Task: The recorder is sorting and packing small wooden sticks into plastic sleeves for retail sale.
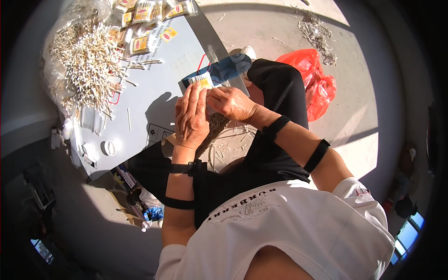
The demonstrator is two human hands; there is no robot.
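Note:
A small clear packet of cotton swabs with a yellow label lies near the table's right edge, on a blue sheet-like piece. My left hand rests palm down, its long fingers stretched over the near part of the packet; its thumb is hidden. Beside it, my right hand has its fingers bent and pinched together at the packet's near right corner. The exact grip there is partly covered by the knuckles. Strong sunlight falls across both hands.
A big heap of loose cotton swabs in clear plastic fills the table's left side. Several filled packets lie at the back of the grey tabletop. A white ring-shaped item stands near left. A red plastic bag sits on the floor.

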